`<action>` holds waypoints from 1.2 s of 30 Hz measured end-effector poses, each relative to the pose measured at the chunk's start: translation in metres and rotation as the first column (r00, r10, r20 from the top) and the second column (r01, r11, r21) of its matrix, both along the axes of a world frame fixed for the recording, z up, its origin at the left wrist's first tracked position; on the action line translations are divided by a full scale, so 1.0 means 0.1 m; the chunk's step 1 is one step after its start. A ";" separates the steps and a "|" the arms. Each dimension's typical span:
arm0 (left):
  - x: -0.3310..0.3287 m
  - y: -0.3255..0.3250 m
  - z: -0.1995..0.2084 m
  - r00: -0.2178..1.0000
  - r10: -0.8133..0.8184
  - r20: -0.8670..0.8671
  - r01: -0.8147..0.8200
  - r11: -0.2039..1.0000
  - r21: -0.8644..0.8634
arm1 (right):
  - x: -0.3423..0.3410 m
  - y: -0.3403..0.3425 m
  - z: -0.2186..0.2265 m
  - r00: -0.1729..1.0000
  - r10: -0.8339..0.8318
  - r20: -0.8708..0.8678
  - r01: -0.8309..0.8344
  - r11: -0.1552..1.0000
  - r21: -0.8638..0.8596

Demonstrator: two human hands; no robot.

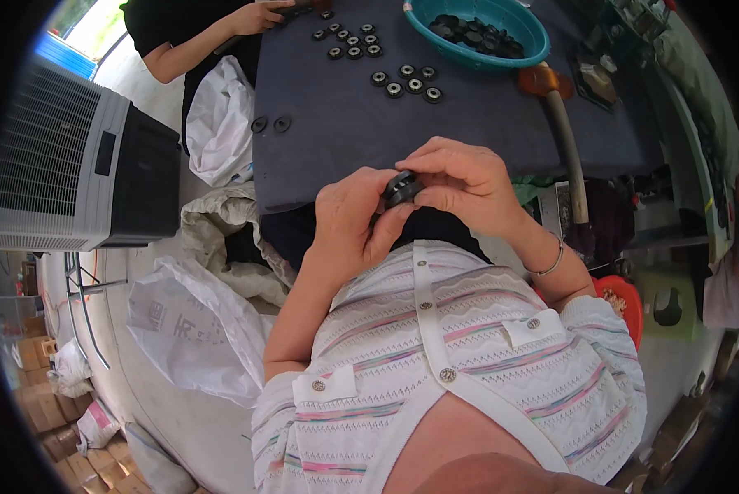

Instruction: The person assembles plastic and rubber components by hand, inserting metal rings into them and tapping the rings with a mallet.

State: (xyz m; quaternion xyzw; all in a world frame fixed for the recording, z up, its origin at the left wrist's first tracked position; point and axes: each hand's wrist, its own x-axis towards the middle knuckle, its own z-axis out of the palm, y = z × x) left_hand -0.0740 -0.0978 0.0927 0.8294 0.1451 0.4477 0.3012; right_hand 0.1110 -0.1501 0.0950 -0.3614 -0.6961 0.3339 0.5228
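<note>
Between my two hands, just off the near edge of the table, is a small black grooved wheel (401, 190) tilted on its side. My left hand (351, 216) pinches it from the left with thumb and fingers. From the right, the thumb and forefinger of my right hand (470, 183) close on its rim. Several similar black wheels with metallic centres (415, 85) lie on the dark table in front of me. Another cluster of such wheels (354, 41) sits farther back. Two flat black discs (282, 123) rest near the table's left edge.
A teal basin (476, 59) of black discs stands at the far right. Beside it, an orange-headed mallet (563, 123) overhangs the near edge with its wooden handle. Another person's hand (262, 16) is at the far left. White sacks (192, 329) and a grey cooler (73, 156) stand left.
</note>
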 end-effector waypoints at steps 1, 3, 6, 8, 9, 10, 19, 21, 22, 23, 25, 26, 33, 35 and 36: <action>-0.03 0.00 0.01 0.998 0.045 -0.047 -0.038 0.989 0.145 | -0.01 -0.02 0.02 1.000 0.014 0.012 -0.014 1.000 0.010; -0.09 0.02 0.06 0.994 0.049 -0.094 -0.029 0.979 0.203 | -0.06 -0.05 0.01 0.999 0.020 -0.029 -0.019 0.999 0.033; -0.12 -0.01 0.13 0.989 0.029 -0.147 0.013 0.962 0.272 | -0.06 -0.12 0.09 0.998 0.037 0.042 -0.039 0.997 0.061; -0.13 -0.04 0.18 0.988 0.005 -0.157 0.040 0.959 0.281 | -0.08 -0.14 0.12 0.998 0.050 0.043 -0.053 0.995 0.080; -0.13 -0.06 0.22 0.990 -0.015 -0.142 0.058 0.952 0.301 | -0.09 -0.15 0.13 0.997 0.059 0.048 -0.064 0.992 0.106; -0.13 -0.09 0.25 0.991 -0.036 -0.127 0.076 0.944 0.321 | -0.09 -0.17 0.12 0.997 0.059 0.046 -0.064 0.993 0.100; -0.01 -0.15 0.30 0.989 -0.135 0.064 0.091 0.884 0.460 | -0.15 -0.26 0.14 0.913 0.302 -0.273 -0.305 0.952 0.033; 0.01 -0.17 0.35 0.985 -0.143 0.096 0.080 0.873 0.482 | -0.19 -0.28 0.14 0.829 0.370 -0.419 -0.390 0.920 0.041; 0.03 -0.17 0.39 0.981 -0.155 0.114 0.079 0.863 0.499 | -0.20 -0.28 0.14 0.830 0.369 -0.419 -0.388 0.921 0.041; 0.03 -0.17 0.41 0.977 -0.167 0.132 0.076 0.853 0.516 | -0.21 -0.29 0.15 0.801 0.364 -0.476 -0.403 0.915 0.021; 0.03 -0.17 0.39 0.976 -0.165 0.142 0.070 0.856 0.511 | -0.20 -0.27 0.16 0.771 0.362 -0.524 -0.420 0.908 0.010; 0.02 -0.16 0.37 0.975 -0.161 0.152 0.064 0.863 0.502 | -0.18 -0.25 0.15 0.784 0.380 -0.490 -0.433 0.901 0.005; -0.06 -0.03 0.29 0.990 -0.037 0.136 -0.041 0.845 0.533 | -0.19 -0.06 0.28 0.956 0.262 -0.130 -0.243 0.959 0.144; -0.08 -0.04 0.26 0.988 -0.023 0.151 -0.059 0.855 0.516 | -0.21 -0.03 0.29 0.961 0.260 -0.096 -0.242 0.955 0.171; -0.10 -0.04 0.25 0.987 -0.011 0.163 -0.072 0.866 0.495 | -0.23 -0.02 0.29 0.956 0.273 -0.108 -0.254 0.954 0.160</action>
